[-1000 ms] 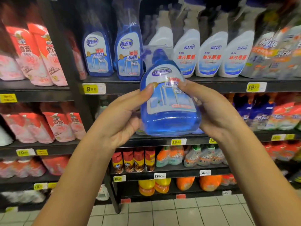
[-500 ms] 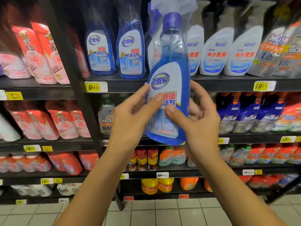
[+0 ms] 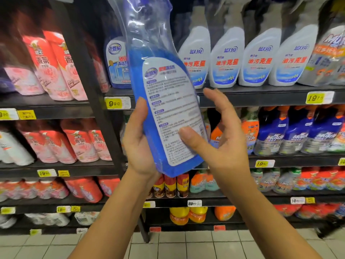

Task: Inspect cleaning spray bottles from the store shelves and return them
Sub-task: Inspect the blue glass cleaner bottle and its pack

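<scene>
The left hand (image 3: 138, 146) grips the blue spray bottle (image 3: 164, 109) from seven o'clock. The right hand (image 3: 220, 143) is open, thumb touching. Held one-handed, it may slip.

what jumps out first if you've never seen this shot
A blue spray bottle fills the centre, its white back label facing the camera. The left hand grips its lower edge while the right hand rests its thumb on the label. Behind, white spray bottles line the upper shelf at right.
</scene>
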